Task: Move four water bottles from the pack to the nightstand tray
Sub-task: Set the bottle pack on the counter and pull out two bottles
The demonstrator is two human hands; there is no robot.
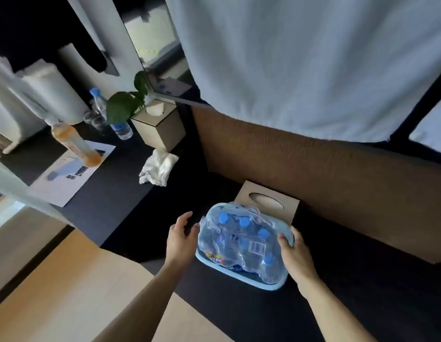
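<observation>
task barely started as i read it: the pack [241, 243] is still wrapped in plastic, blue caps showing through, sitting in a light blue tray [239, 274] on the dark tabletop [239, 314]. my left hand [181, 234] is open, fingertips just at the wrap's left edge. my right hand [294, 250] presses the pack's right side, fingers curled over it (real grip or just resting, can't tell). no bottle pulled free yet, all four left.
</observation>
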